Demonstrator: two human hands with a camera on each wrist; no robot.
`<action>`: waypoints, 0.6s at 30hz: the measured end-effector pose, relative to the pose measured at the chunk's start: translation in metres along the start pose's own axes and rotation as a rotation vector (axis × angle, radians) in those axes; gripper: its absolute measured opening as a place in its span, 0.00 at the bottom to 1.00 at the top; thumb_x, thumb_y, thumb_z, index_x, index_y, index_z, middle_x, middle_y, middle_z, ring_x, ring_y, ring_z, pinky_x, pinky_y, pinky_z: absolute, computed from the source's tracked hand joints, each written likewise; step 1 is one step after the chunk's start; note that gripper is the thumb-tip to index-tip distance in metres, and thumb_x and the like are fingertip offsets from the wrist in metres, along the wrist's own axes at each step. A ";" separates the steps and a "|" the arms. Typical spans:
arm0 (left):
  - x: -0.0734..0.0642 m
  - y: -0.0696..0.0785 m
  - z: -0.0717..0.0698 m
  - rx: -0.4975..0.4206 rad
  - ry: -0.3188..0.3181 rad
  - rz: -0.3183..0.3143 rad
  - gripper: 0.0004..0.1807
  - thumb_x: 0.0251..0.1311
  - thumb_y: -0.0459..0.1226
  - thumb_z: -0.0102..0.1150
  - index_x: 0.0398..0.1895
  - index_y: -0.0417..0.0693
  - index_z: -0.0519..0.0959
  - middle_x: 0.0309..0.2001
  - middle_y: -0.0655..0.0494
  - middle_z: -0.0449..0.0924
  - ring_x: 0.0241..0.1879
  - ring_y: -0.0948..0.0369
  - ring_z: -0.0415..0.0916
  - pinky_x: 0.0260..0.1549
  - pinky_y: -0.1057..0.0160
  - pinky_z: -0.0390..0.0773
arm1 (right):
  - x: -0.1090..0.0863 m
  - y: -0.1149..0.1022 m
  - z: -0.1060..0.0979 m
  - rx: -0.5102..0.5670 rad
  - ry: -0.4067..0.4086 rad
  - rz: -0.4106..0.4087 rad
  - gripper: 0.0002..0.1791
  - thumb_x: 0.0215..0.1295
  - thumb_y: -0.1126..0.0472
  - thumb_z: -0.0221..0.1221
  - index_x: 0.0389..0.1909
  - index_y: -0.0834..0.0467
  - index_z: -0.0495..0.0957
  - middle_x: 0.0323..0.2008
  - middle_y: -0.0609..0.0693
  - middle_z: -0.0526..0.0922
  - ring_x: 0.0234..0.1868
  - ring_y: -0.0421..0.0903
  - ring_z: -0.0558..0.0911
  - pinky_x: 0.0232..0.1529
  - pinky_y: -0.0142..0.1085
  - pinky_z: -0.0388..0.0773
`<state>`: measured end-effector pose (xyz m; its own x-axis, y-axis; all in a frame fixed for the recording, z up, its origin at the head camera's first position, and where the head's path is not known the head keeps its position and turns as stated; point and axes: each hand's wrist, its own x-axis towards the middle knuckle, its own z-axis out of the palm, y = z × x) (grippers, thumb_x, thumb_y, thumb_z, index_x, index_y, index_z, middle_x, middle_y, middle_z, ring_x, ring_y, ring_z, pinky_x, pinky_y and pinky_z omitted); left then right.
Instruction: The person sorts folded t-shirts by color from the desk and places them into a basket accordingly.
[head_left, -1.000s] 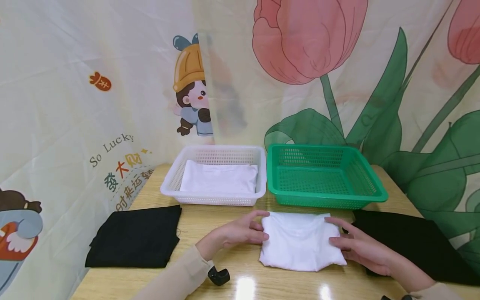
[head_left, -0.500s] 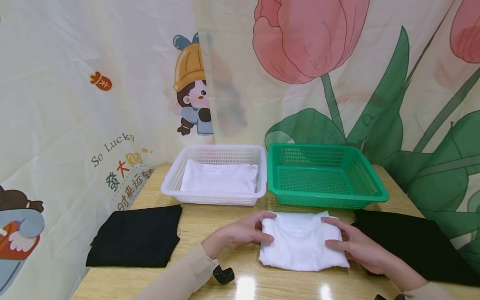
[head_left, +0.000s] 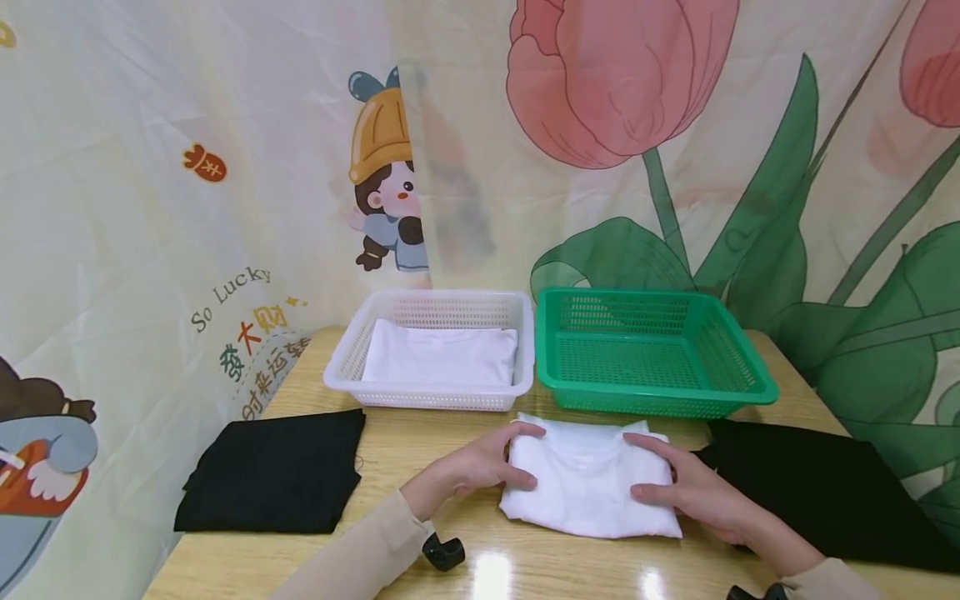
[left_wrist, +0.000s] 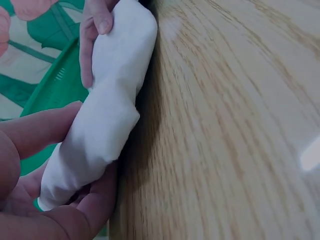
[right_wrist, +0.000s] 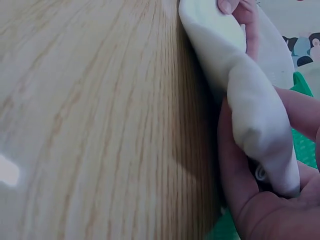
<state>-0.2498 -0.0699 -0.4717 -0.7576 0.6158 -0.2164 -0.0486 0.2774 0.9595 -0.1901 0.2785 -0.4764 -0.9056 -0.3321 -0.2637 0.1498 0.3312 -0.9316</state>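
Observation:
A folded white T-shirt (head_left: 588,483), its round collar at the far side, is held between both hands close over the wooden table. My left hand (head_left: 483,462) grips its left edge, thumb on top and other fingers tucked underneath, as the left wrist view shows along the white cloth (left_wrist: 107,110). At the opposite edge my right hand (head_left: 693,487) grips it the same way, and in the right wrist view its fingers curl under the bulging fold (right_wrist: 257,115). The parts of the fingers beneath the shirt are hidden in the head view.
Behind the shirt stand a white basket (head_left: 431,400) with folded white cloth (head_left: 442,357) inside and an empty green basket (head_left: 652,400). Folded black cloth (head_left: 270,475) lies at the left of the table, and more black cloth (head_left: 832,492) lies at the right, partly behind the right forearm.
My fingers have moved in from the shirt's side edges to a fuller grip on it. The shirt has shifted slightly left and a little towards the baskets.

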 end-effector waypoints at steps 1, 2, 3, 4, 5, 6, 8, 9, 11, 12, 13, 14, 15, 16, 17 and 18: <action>-0.001 -0.001 -0.001 -0.002 0.010 0.002 0.40 0.59 0.22 0.73 0.74 0.53 0.74 0.59 0.47 0.75 0.55 0.53 0.77 0.53 0.55 0.81 | 0.001 0.000 0.001 -0.001 0.002 -0.007 0.49 0.70 0.56 0.71 0.84 0.55 0.56 0.81 0.68 0.48 0.78 0.67 0.56 0.62 0.42 0.75; -0.002 -0.002 -0.002 -0.006 0.013 0.004 0.39 0.59 0.22 0.73 0.73 0.54 0.74 0.58 0.47 0.76 0.55 0.53 0.78 0.53 0.55 0.82 | 0.001 0.000 0.002 -0.002 0.004 -0.014 0.49 0.69 0.56 0.72 0.84 0.55 0.56 0.81 0.67 0.49 0.78 0.66 0.56 0.62 0.41 0.75; -0.003 -0.002 -0.003 -0.003 0.020 0.007 0.39 0.59 0.22 0.73 0.73 0.54 0.74 0.58 0.47 0.76 0.54 0.53 0.78 0.53 0.55 0.81 | 0.001 0.000 0.002 0.001 0.003 -0.020 0.49 0.69 0.56 0.72 0.84 0.54 0.56 0.81 0.67 0.49 0.78 0.66 0.56 0.62 0.40 0.75; -0.005 -0.003 -0.005 0.003 0.025 0.011 0.39 0.59 0.22 0.73 0.72 0.55 0.75 0.57 0.47 0.77 0.54 0.53 0.79 0.53 0.55 0.82 | 0.001 -0.001 0.003 0.002 0.003 -0.025 0.49 0.69 0.56 0.72 0.84 0.53 0.56 0.81 0.67 0.49 0.78 0.66 0.56 0.61 0.38 0.75; -0.006 -0.002 -0.007 0.007 0.026 0.013 0.39 0.59 0.23 0.73 0.72 0.56 0.75 0.57 0.47 0.77 0.53 0.53 0.79 0.52 0.55 0.82 | 0.001 -0.002 0.004 0.003 0.003 -0.031 0.48 0.69 0.55 0.72 0.84 0.52 0.56 0.82 0.66 0.48 0.79 0.65 0.55 0.61 0.36 0.74; -0.009 -0.001 -0.009 0.010 0.026 0.016 0.39 0.59 0.23 0.73 0.72 0.57 0.75 0.57 0.46 0.78 0.53 0.53 0.79 0.52 0.55 0.82 | 0.001 -0.003 0.006 0.006 0.002 -0.035 0.48 0.69 0.55 0.72 0.85 0.51 0.56 0.82 0.66 0.48 0.79 0.65 0.55 0.61 0.35 0.74; -0.014 0.002 -0.015 0.016 0.015 0.024 0.39 0.60 0.24 0.73 0.73 0.58 0.74 0.57 0.46 0.77 0.53 0.53 0.80 0.51 0.55 0.83 | 0.000 -0.008 0.009 0.005 0.000 -0.044 0.48 0.70 0.55 0.71 0.85 0.49 0.56 0.83 0.65 0.46 0.80 0.64 0.54 0.61 0.33 0.73; -0.017 0.004 -0.018 0.017 0.010 0.028 0.39 0.61 0.24 0.73 0.73 0.58 0.73 0.57 0.45 0.77 0.52 0.52 0.80 0.50 0.55 0.83 | 0.000 -0.011 0.010 -0.003 -0.002 -0.055 0.48 0.70 0.55 0.71 0.85 0.49 0.56 0.83 0.65 0.45 0.80 0.65 0.53 0.61 0.33 0.73; -0.024 0.008 -0.024 0.004 -0.007 0.034 0.39 0.61 0.24 0.72 0.74 0.57 0.72 0.58 0.44 0.77 0.52 0.52 0.81 0.49 0.54 0.83 | -0.001 -0.017 0.014 0.000 -0.002 -0.059 0.47 0.71 0.55 0.71 0.85 0.48 0.56 0.84 0.64 0.43 0.80 0.65 0.52 0.61 0.31 0.72; -0.027 0.010 -0.028 -0.004 -0.014 0.037 0.39 0.62 0.24 0.72 0.75 0.56 0.72 0.59 0.44 0.76 0.52 0.51 0.81 0.49 0.54 0.84 | -0.001 -0.020 0.016 0.004 -0.001 -0.062 0.47 0.70 0.55 0.71 0.85 0.47 0.57 0.84 0.63 0.42 0.80 0.65 0.52 0.60 0.31 0.73; -0.030 0.012 -0.031 -0.009 -0.019 0.039 0.39 0.62 0.25 0.72 0.75 0.56 0.72 0.60 0.44 0.76 0.52 0.51 0.81 0.48 0.53 0.84 | -0.002 -0.023 0.018 0.007 0.000 -0.065 0.47 0.70 0.55 0.71 0.85 0.47 0.57 0.84 0.62 0.41 0.81 0.65 0.51 0.60 0.30 0.73; -0.034 0.015 -0.034 -0.019 -0.024 0.039 0.39 0.62 0.25 0.72 0.75 0.56 0.71 0.60 0.44 0.75 0.51 0.51 0.82 0.48 0.53 0.85 | -0.001 -0.026 0.019 0.016 0.001 -0.067 0.47 0.70 0.55 0.71 0.84 0.47 0.57 0.84 0.62 0.40 0.80 0.65 0.51 0.59 0.30 0.74; -0.038 0.018 -0.037 -0.025 -0.029 0.041 0.39 0.63 0.25 0.72 0.76 0.56 0.71 0.61 0.44 0.74 0.51 0.51 0.82 0.48 0.53 0.85 | -0.001 -0.030 0.021 0.021 0.002 -0.071 0.47 0.70 0.55 0.71 0.84 0.46 0.57 0.84 0.62 0.40 0.81 0.65 0.51 0.59 0.30 0.74; -0.042 0.020 -0.040 -0.030 -0.031 0.043 0.39 0.63 0.25 0.72 0.76 0.56 0.71 0.62 0.44 0.74 0.51 0.51 0.83 0.47 0.53 0.85 | -0.001 -0.033 0.023 0.031 0.005 -0.068 0.48 0.69 0.55 0.72 0.84 0.46 0.58 0.84 0.61 0.39 0.80 0.64 0.51 0.58 0.29 0.75; -0.045 0.023 -0.043 -0.034 -0.033 0.045 0.39 0.63 0.26 0.72 0.76 0.56 0.71 0.61 0.43 0.75 0.50 0.51 0.83 0.47 0.53 0.85 | -0.001 -0.036 0.025 0.035 0.007 -0.074 0.48 0.69 0.55 0.72 0.84 0.45 0.58 0.84 0.60 0.40 0.80 0.64 0.52 0.58 0.29 0.75; -0.048 0.025 -0.046 -0.038 -0.034 0.047 0.39 0.63 0.26 0.72 0.76 0.57 0.71 0.61 0.43 0.75 0.50 0.51 0.83 0.46 0.53 0.85 | 0.000 -0.039 0.027 0.034 0.010 -0.087 0.48 0.68 0.55 0.73 0.84 0.46 0.58 0.84 0.61 0.40 0.80 0.65 0.53 0.58 0.30 0.76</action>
<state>-0.2444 -0.1264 -0.4290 -0.7372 0.6523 -0.1762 -0.0384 0.2200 0.9748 -0.1847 0.2420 -0.4471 -0.9195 -0.3498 -0.1792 0.0838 0.2710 -0.9589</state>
